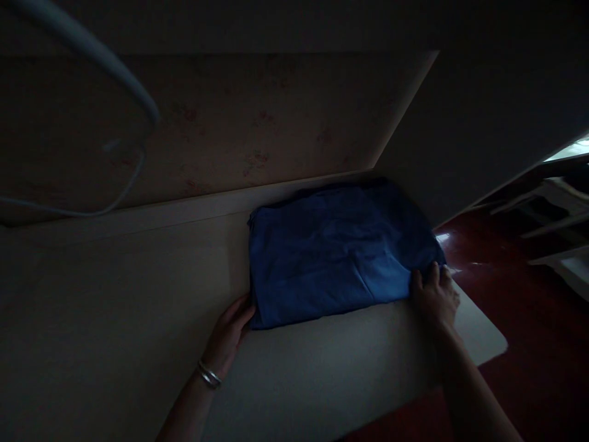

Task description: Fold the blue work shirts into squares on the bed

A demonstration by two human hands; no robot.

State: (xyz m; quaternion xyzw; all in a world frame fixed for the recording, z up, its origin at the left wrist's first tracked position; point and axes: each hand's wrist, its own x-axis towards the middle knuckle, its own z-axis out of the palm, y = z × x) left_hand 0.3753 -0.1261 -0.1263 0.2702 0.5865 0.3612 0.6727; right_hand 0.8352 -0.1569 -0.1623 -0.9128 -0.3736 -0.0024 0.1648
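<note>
Nearest the camera, two bare forearms reached up from the bottom edge over a pale counter (115, 319). A silver bracelet (209, 376) sat on the left wrist.

The left hand (229, 334) lay on the counter at the near left corner of a folded blue cloth (335, 245). It was released rather than clenched, its fingers stretched out and their tips touching the cloth's edge. The light was too dim to tell whether they slid beneath it.

The right hand (435, 298) rested on the near right corner of the same cloth. Its fingers were bent over the fabric's edge and its thumb lay on top. Whether it truly gripped the cloth or only pressed on it could not be told in the gloom.

The cloth lay flat on the right half of the counter as a thick rectangle with a few soft creases. Its far edge was close against the counter's back edge, and its right corner was near the counter's rounded end.

Beyond it rose a mottled brownish wall (230, 123), meeting a darker panel (483, 123) to the right. A pale cable (92, 49) looped across the upper left, blurred and close to the lens.

To the right of the counter a glossy red floor (543, 319) showed. Farther off stood some white furniture (552, 209), too dim to name.
</note>
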